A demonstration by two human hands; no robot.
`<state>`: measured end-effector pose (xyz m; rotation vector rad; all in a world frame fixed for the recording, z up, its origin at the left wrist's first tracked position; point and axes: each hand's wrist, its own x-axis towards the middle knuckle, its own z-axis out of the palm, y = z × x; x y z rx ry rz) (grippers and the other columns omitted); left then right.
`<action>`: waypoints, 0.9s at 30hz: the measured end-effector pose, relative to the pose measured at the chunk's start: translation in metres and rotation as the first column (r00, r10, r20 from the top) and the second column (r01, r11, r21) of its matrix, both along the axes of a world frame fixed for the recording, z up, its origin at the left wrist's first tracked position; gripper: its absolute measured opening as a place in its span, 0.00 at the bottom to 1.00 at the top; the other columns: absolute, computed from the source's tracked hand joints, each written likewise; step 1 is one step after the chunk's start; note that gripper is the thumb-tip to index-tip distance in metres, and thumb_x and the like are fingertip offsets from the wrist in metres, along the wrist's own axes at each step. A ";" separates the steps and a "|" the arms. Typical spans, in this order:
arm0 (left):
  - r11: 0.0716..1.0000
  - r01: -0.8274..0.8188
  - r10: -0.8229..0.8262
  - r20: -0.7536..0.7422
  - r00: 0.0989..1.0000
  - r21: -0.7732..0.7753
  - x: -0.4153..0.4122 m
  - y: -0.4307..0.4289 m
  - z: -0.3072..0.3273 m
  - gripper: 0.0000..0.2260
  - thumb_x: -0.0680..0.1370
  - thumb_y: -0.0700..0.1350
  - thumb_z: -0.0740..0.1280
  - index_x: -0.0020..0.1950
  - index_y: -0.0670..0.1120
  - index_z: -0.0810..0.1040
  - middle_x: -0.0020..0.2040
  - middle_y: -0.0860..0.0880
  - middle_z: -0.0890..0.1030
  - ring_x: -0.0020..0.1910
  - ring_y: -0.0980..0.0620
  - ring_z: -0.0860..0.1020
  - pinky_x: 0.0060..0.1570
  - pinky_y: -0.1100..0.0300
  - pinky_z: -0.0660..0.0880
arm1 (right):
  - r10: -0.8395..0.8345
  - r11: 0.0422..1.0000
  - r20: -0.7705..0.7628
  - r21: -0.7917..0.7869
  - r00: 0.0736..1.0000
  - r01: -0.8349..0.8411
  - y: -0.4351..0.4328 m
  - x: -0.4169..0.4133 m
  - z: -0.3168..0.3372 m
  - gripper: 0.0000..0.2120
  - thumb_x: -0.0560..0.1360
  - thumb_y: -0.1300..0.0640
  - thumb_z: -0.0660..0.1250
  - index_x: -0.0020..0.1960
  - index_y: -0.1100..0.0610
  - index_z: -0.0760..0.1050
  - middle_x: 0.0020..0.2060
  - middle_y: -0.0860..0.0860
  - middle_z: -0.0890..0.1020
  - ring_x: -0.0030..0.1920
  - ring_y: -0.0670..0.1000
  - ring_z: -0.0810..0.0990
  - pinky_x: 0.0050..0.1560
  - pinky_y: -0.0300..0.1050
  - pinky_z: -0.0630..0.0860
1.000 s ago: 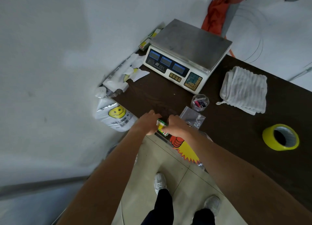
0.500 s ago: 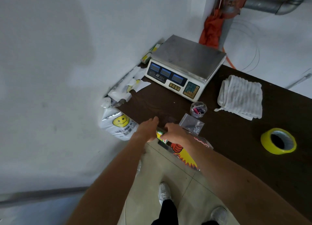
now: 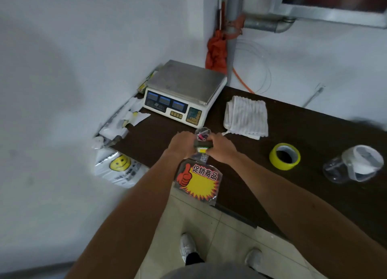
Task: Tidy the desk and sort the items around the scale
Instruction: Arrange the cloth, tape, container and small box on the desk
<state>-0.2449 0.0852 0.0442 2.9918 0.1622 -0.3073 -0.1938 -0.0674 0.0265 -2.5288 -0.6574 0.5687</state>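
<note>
Dark-brown tabletop (image 3: 293,132): loose items lie on every side of the two grips, so the sorting looks barely begun.
Left grip (image 3: 181,143): fingers curled on one end of a small green-and-yellow pack (image 3: 202,147).
Right grip (image 3: 222,147): curled on the pack's other end, opposite the left grip.
Scale (image 3: 184,86): one, beyond both grips, its platter bare.
Seemingly done: one folded towel (image 3: 246,118), beyond the right grip.
Left to sort: one yellow tape roll (image 3: 284,156) and one clear jar (image 3: 356,165), well right of the right grip; one promo sign (image 3: 198,180), just nearer than the grips and overhanging the edge; one small cup (image 3: 202,133), just beyond them; crumpled wrappers (image 3: 125,119), count unclear, left of the left grip.
</note>
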 end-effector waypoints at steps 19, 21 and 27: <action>0.966 0.210 -0.206 0.042 0.978 -0.148 0.013 -0.193 -0.045 0.12 0.72 0.51 0.76 0.52 0.47 0.83 0.49 0.46 0.82 0.48 0.43 0.81 0.47 0.52 0.74 | -0.209 0.975 -0.047 -0.083 0.977 0.205 -0.224 -0.012 -0.040 0.14 0.74 0.52 0.71 0.58 0.52 0.77 0.51 0.56 0.80 0.49 0.59 0.81 0.44 0.49 0.76; 0.964 0.220 -0.219 0.027 0.975 -0.146 0.011 -0.202 -0.052 0.13 0.73 0.51 0.75 0.53 0.47 0.82 0.50 0.46 0.81 0.48 0.44 0.81 0.47 0.51 0.75 | -0.203 0.974 -0.031 -0.108 0.979 0.199 -0.234 -0.018 -0.045 0.14 0.74 0.51 0.70 0.58 0.52 0.77 0.51 0.54 0.82 0.52 0.59 0.81 0.45 0.48 0.74; 0.942 0.328 -0.331 -0.050 0.942 -0.065 0.002 -0.219 -0.069 0.11 0.77 0.49 0.70 0.57 0.46 0.77 0.55 0.44 0.77 0.52 0.40 0.79 0.51 0.48 0.74 | -0.203 0.964 0.017 -0.173 0.979 0.202 -0.249 -0.034 -0.058 0.14 0.75 0.48 0.69 0.60 0.49 0.77 0.53 0.54 0.83 0.55 0.60 0.81 0.51 0.50 0.76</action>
